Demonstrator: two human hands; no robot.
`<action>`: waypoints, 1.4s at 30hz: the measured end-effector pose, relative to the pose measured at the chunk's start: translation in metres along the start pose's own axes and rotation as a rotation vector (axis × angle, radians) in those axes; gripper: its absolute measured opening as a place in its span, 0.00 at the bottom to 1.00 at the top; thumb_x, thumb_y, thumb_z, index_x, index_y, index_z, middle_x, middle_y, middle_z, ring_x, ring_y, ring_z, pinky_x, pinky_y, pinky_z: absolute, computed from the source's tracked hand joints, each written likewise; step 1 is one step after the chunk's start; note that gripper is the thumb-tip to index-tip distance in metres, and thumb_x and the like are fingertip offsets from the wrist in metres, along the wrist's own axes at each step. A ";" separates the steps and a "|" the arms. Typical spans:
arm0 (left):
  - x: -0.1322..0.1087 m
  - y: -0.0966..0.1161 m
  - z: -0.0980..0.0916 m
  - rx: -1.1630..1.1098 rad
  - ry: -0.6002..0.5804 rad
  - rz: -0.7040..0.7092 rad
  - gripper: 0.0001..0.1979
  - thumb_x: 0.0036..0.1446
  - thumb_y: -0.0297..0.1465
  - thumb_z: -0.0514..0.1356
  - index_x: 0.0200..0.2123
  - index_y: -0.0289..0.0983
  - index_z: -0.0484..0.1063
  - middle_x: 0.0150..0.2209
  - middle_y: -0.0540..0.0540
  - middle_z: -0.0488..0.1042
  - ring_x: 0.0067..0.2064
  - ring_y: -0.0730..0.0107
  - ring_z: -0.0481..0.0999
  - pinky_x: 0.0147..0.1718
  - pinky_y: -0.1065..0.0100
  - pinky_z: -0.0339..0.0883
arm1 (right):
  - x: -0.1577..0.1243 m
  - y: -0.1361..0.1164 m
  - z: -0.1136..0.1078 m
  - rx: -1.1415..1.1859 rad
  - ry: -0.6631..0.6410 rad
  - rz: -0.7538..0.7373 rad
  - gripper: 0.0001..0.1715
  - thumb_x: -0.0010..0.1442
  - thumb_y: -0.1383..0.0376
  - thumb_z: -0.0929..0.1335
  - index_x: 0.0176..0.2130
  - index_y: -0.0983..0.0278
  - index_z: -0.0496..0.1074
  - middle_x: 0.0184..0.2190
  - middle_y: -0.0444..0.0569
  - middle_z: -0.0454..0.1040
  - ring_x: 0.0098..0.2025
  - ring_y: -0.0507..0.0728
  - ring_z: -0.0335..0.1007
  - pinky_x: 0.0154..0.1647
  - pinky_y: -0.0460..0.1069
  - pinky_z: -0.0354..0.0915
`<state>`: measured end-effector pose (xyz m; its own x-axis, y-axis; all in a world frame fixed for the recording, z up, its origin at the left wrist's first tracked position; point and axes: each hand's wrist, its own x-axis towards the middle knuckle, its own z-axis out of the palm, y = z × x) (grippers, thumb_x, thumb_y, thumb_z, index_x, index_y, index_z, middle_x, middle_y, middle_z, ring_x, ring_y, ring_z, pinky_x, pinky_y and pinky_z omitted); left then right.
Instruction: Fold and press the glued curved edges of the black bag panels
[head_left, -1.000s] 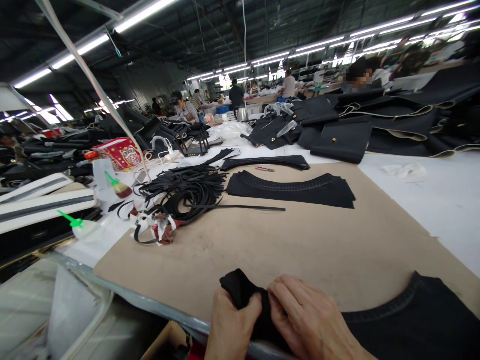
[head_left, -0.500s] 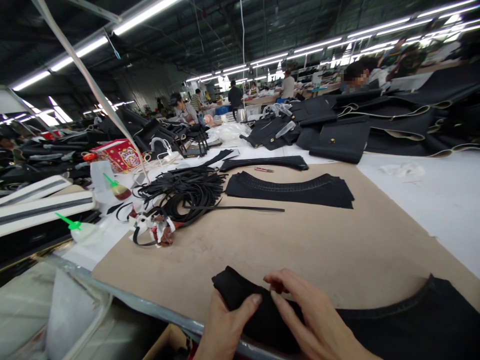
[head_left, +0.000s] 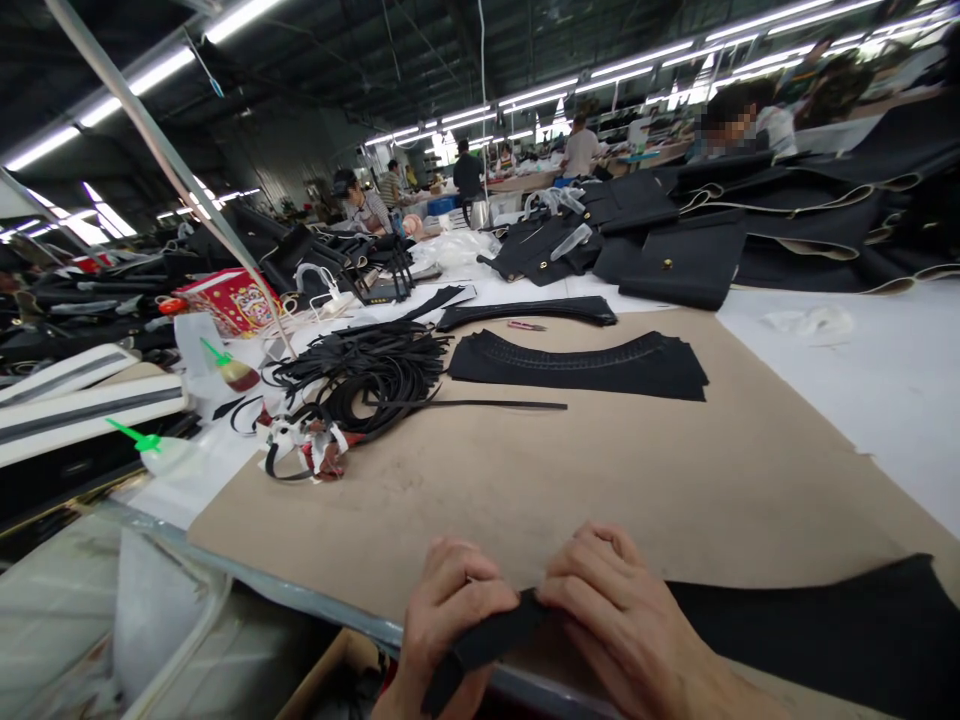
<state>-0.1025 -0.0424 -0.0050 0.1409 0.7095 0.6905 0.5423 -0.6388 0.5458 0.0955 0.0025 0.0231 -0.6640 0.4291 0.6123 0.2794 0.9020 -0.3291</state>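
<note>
Pinching the end of a black leather panel [head_left: 810,630] at the near edge of the brown board [head_left: 600,480], the left hand [head_left: 442,620] and right hand [head_left: 622,620] fold its edge over; next likely comes pressing the fold flat along its length.

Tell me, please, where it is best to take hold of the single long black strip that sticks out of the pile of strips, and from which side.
Probably the free right end of the long strip, pinched from above. It lies flat and alone on the brown board, while its left end is buried in the tangled strip pile, where pulling might drag others along.
</note>
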 end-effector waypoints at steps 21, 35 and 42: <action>0.009 0.031 0.018 -0.128 0.211 -1.116 0.18 0.43 0.42 0.63 0.32 0.33 0.72 0.36 0.38 0.78 0.42 0.52 0.76 0.44 0.58 0.69 | 0.003 -0.006 0.003 -0.183 0.098 0.067 0.08 0.66 0.71 0.60 0.43 0.64 0.67 0.36 0.49 0.70 0.37 0.57 0.66 0.44 0.53 0.63; 0.012 0.049 0.015 0.032 0.228 -1.167 0.15 0.41 0.40 0.66 0.28 0.34 0.74 0.29 0.40 0.78 0.40 0.52 0.77 0.38 0.63 0.70 | -0.003 -0.014 0.015 -0.318 0.147 0.045 0.15 0.61 0.76 0.58 0.43 0.66 0.68 0.35 0.49 0.72 0.40 0.55 0.70 0.54 0.52 0.63; 0.016 0.054 0.015 0.074 0.214 -1.154 0.13 0.42 0.39 0.66 0.28 0.34 0.75 0.28 0.40 0.77 0.36 0.53 0.78 0.35 0.64 0.70 | -0.004 -0.015 0.015 -0.364 0.219 0.033 0.15 0.62 0.76 0.58 0.42 0.65 0.69 0.38 0.51 0.72 0.42 0.56 0.71 0.52 0.51 0.67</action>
<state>-0.0585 -0.0610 0.0287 -0.6034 0.7875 -0.1253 0.3058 0.3737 0.8757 0.0839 -0.0133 0.0146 -0.4989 0.4223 0.7568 0.5505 0.8289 -0.0995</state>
